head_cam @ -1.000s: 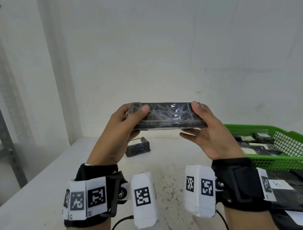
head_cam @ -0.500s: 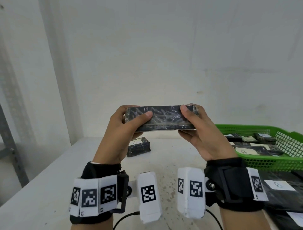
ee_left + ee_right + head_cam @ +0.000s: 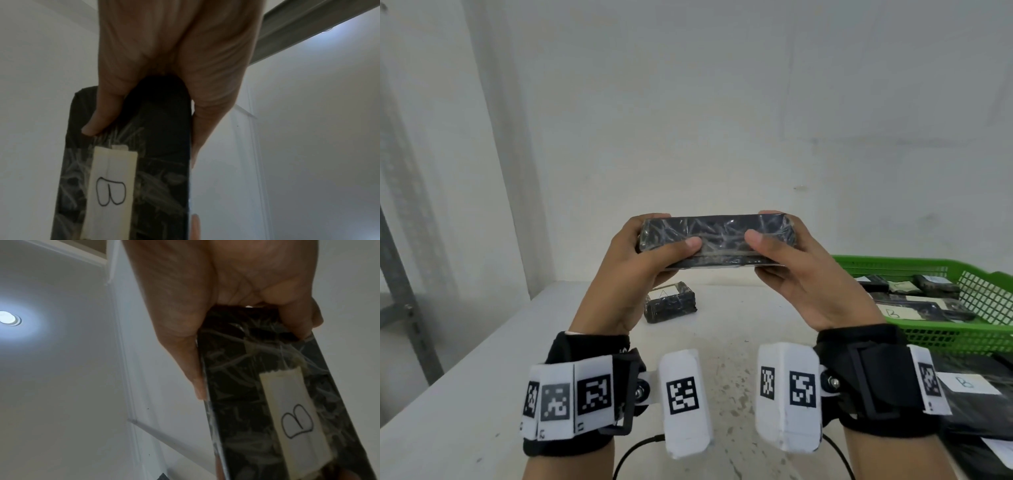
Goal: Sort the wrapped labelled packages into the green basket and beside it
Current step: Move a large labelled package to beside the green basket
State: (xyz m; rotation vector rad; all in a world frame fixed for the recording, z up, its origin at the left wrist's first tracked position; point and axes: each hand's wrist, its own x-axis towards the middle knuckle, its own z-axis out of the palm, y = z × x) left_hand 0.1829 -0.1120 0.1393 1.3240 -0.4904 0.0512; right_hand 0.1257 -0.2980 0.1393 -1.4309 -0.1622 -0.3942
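Observation:
A flat black package [image 3: 719, 240] wrapped in clear film is held level in the air above the table. My left hand [image 3: 640, 270] grips its left end and my right hand [image 3: 791, 274] grips its right end, thumbs on the near face. Both wrist views show the package [image 3: 123, 178] [image 3: 277, 402] from below, with a white label [image 3: 111, 186] [image 3: 296, 418] marked B. The green basket [image 3: 941, 332] stands at the right and holds several black packages with white labels. A small wrapped package [image 3: 670, 303] with a label marked A lies on the table beyond my hands.
Large black packages [image 3: 976, 404] with a B label lie on the table in front of the basket, at the right edge. The white table [image 3: 465, 394] runs to a white wall. A grey metal post [image 3: 404, 301] stands at the far left.
Both hands have lowered the package slightly and drawn it nearer, and my right thumb has slid leftward along its near face. The package stays level.

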